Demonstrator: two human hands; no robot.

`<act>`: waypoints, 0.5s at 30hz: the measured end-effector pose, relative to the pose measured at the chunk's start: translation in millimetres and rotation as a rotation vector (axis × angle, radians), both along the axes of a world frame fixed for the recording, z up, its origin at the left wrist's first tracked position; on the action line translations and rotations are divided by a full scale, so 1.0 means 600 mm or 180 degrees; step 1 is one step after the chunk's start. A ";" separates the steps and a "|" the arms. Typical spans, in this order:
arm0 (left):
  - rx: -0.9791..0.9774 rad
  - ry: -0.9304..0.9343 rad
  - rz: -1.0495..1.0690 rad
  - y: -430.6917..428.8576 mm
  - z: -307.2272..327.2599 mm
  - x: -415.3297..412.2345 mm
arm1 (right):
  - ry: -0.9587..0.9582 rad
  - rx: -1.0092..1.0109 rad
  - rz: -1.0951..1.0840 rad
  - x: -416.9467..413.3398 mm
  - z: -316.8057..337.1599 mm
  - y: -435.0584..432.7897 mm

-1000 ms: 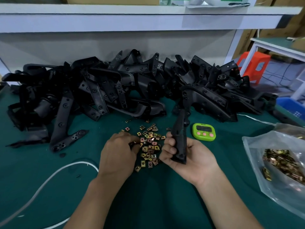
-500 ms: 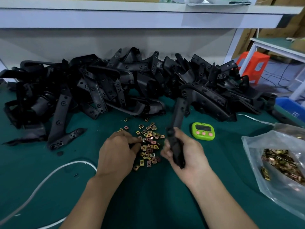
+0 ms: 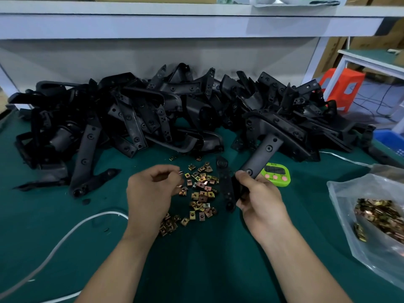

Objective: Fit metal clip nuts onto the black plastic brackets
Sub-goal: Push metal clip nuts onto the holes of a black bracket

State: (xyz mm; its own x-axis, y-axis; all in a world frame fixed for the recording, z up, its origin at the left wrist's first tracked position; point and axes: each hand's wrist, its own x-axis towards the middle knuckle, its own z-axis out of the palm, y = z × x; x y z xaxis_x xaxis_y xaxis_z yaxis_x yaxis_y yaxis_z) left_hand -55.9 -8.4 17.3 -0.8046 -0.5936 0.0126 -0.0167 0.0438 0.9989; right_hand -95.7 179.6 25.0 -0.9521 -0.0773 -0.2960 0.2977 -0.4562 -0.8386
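The right hand (image 3: 260,200) grips a bracket (image 3: 263,153) tilted toward the left hand (image 3: 150,189), which pinches a clip nut (image 3: 181,172) above the pile (image 3: 202,191), likely ready to slide it on.

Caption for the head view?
Right hand holds a bracket; left hand pinches a clip nut beside the nut pile.

The brackets (image 3: 153,119) are moulded in black plastic, matt throughout. The clip nuts (image 3: 201,186) are stamped from thin metal, plated a glossy yellow-gold. The table (image 3: 207,270) is covered with what looks like matt green cloth. The bag (image 3: 343,193) at its right edge is formed of clear, shiny plastic film.
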 end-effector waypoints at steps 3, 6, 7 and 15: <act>0.0655 0.0133 -0.0315 -0.004 0.004 0.001 | -0.0079 -0.0126 -0.0011 -0.001 0.001 0.003; 0.0798 0.0061 -0.0564 -0.001 0.004 0.004 | -0.0095 -0.0171 -0.0001 -0.001 0.001 0.005; 0.0746 0.0013 -0.0629 0.001 0.005 0.004 | -0.0089 -0.0179 0.0013 -0.002 0.001 0.005; 0.0585 -0.0146 -0.1001 0.014 0.013 0.010 | -0.0029 -0.0230 0.0078 -0.003 -0.001 0.003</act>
